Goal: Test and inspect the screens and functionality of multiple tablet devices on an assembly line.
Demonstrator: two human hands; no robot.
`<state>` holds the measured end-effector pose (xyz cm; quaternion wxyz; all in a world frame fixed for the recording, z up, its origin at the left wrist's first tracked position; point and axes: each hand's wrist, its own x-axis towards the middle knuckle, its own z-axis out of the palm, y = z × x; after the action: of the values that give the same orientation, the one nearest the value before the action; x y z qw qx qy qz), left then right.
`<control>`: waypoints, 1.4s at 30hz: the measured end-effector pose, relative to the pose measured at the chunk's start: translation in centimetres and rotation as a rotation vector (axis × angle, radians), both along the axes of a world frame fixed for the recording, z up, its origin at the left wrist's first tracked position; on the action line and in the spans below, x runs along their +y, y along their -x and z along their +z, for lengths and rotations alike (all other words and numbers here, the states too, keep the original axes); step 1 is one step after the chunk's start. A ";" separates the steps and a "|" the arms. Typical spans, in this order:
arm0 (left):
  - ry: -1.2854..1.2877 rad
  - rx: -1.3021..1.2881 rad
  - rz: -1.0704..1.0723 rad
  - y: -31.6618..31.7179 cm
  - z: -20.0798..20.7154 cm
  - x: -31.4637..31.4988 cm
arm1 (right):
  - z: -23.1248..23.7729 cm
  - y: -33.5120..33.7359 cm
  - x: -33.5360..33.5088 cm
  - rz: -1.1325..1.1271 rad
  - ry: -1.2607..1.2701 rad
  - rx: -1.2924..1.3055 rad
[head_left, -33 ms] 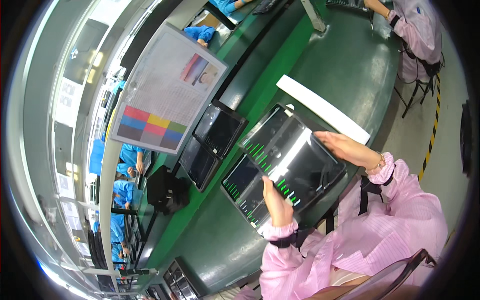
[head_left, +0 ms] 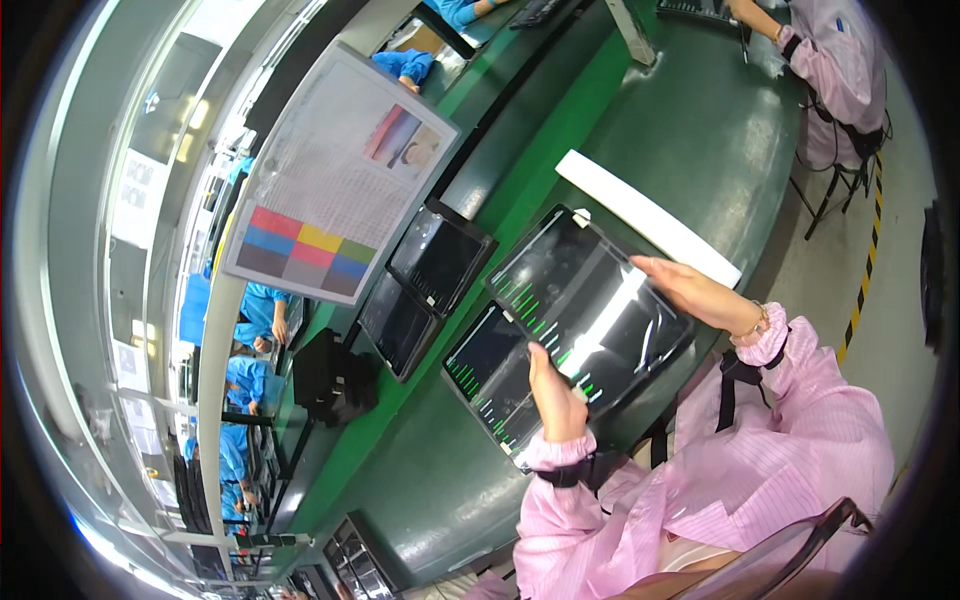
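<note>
Between my two hands is a glossy black screen panel [head_left: 570, 290], slightly tilted, with a white tab at its far corner and green and white marks along its left side. My left hand [head_left: 558, 395] grips its near left edge, thumb on top and the other fingers mostly hidden. Along the right edge lies my right hand [head_left: 695, 293], its fingers together against the side. Partly under the held panel, to the left, a second dark panel [head_left: 487, 372] with similar green marks rests on the green tabletop [head_left: 430, 490].
A long white strip [head_left: 650, 220] lies beyond my right hand. Farther left are two dark panels in black trays [head_left: 437, 255], a black box [head_left: 330, 378] and a hanging sheet with coloured squares [head_left: 340, 180]. A co-worker in a pink sleeve [head_left: 835, 75] sits at far right.
The held panel has tilted slightly, and the bright reflection on it has shifted to the right. My left hand has risen a little with its edge.
</note>
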<state>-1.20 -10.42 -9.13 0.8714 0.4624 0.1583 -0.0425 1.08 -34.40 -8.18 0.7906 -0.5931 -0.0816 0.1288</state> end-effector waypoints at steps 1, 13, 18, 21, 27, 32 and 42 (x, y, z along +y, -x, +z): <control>0.027 0.006 0.001 -0.9 -0.3 -0.6 | -0.4 -0.7 -0.1 0.011 0.007 0.014; -0.900 -0.473 0.049 6.3 6.0 0.9 | -3.4 -4.4 -0.6 -0.029 0.530 -0.141; -1.352 -0.116 0.402 11.9 0.1 9.1 | -2.9 -4.5 0.2 0.020 0.470 -0.090; -1.111 0.085 0.451 16.1 -5.4 14.5 | -2.0 -3.9 2.5 0.143 0.444 -0.056; -1.234 0.227 0.665 21.7 -6.2 19.2 | 0.2 -2.2 12.7 0.669 0.449 -0.086; -1.056 0.451 0.891 22.7 -4.8 20.3 | -0.4 -0.8 25.4 1.033 0.340 0.005; -1.293 0.332 0.886 22.2 -5.9 19.1 | -6.2 -24.2 28.7 -0.157 0.732 -0.319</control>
<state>-23.40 8.68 -15.07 0.3317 0.7578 0.4479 0.3393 25.23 -5.74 -14.35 0.5118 -0.8524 -0.1066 -0.0050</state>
